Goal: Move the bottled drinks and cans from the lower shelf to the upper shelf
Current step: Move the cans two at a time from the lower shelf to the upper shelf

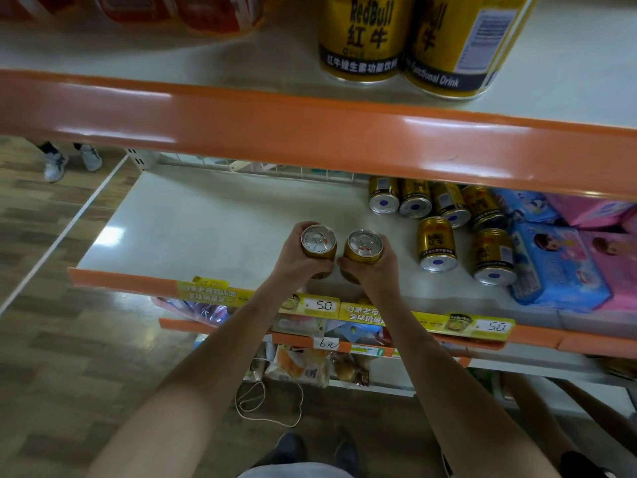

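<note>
Each hand grasps one gold Red Bull can upright, pull-tab top facing the camera. The left hand (299, 262) has its fingers curled round the left can (319, 241), and the right hand (377, 269) is wrapped round the right can (364, 246). The two cans sit just beside each other over the front part of the lower shelf (206, 222), whose white surface is bare to the left of the hands.

To the right, on the same shelf, a row of four cans (415, 201) lies at the back against the wire grille (275, 170). Two more cans (437, 244) lie nearer the front, and all six show ends marked with a blue dot. Just beyond them are blue packs (558, 270) and then pink packs (610, 257), touching one another.

The upper shelf (568, 63) juts out above, and its glossy orange front lip (310, 132) runs across the view between the held cans and the shelf's surface. On that surface two large-looking Red Bull cans (360, 36) stand side by side right of centre. Red packets (213, 12) sit at the far left, with white shelf between them.

Yellow price tags (320, 305) reading 5.0 line the lower shelf's edge beneath the forearms. On the wooden floor lie a looped white cord (269, 407) and, far left, another person's pale sneakers (55, 164).
</note>
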Demonstrator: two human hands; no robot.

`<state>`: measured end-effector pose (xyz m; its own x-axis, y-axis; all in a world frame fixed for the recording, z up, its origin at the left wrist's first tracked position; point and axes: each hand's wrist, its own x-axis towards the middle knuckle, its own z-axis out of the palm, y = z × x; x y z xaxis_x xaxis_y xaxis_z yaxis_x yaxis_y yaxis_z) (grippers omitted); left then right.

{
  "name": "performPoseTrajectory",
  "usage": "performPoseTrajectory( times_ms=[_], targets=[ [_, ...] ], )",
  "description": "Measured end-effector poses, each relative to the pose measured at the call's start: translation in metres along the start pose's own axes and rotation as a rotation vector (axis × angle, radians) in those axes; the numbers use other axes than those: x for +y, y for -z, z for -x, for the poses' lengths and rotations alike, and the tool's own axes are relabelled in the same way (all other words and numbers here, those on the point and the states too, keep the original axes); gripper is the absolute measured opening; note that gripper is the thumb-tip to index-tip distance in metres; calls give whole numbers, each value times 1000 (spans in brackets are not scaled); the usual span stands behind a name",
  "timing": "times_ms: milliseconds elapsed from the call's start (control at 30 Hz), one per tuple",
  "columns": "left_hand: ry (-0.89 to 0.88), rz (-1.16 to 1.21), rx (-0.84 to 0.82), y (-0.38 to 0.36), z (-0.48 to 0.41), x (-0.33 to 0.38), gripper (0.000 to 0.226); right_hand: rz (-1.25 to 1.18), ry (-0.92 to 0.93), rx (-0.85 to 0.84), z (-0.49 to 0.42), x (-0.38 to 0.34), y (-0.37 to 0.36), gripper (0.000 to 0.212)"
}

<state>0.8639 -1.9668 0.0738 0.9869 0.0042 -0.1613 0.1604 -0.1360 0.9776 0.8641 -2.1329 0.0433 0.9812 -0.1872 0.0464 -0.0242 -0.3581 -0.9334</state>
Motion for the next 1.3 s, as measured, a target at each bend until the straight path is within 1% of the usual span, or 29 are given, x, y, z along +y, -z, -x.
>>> performPoseTrajectory(
  times_ms=[100,200,333,433,533,667,833,867,967,1000,1067,1100,1233,1300],
  targets=[
    [20,-30,-8,-1,-3,11,66,-30,-53,8,-3,-5,-1,60],
    [35,-71,-16,-3,-2,20,66,-44,-97,43,-1,-9,1,58],
    [39,-64,26,-7,5,26,56,-33,-112,24,2,-17,11,55],
    [51,-51,44,-13,12,32,58,-68,-112,22,5,-21,23,57],
    [45,-54,60,-19,22,41,61,-107,-96,-8,12,-27,38,45],
    [15,-72,86,-28,42,53,61,-127,-51,-60,23,-34,56,39],
    [-15,-22,108,-34,70,65,58,-114,-20,-105,38,-46,72,34],
    [-24,-19,107,-35,75,68,60,-113,-24,-105,43,-48,75,35],
    [-75,12,85,-35,96,76,68,-105,-30,-112,62,-62,84,58],
    [-88,21,77,-34,103,78,69,-114,-36,-111,68,-66,88,55],
    [-113,29,51,-31,118,84,68,-104,-30,-102,83,-74,97,27],
    [-120,29,40,-31,123,86,66,-87,-24,-95,88,-81,100,25],
    [-113,30,19,-31,156,98,64,-102,46,-43,129,-106,119,30],
    [-120,34,4,-31,176,103,68,-94,60,-30,148,-111,125,26]
  ],
)
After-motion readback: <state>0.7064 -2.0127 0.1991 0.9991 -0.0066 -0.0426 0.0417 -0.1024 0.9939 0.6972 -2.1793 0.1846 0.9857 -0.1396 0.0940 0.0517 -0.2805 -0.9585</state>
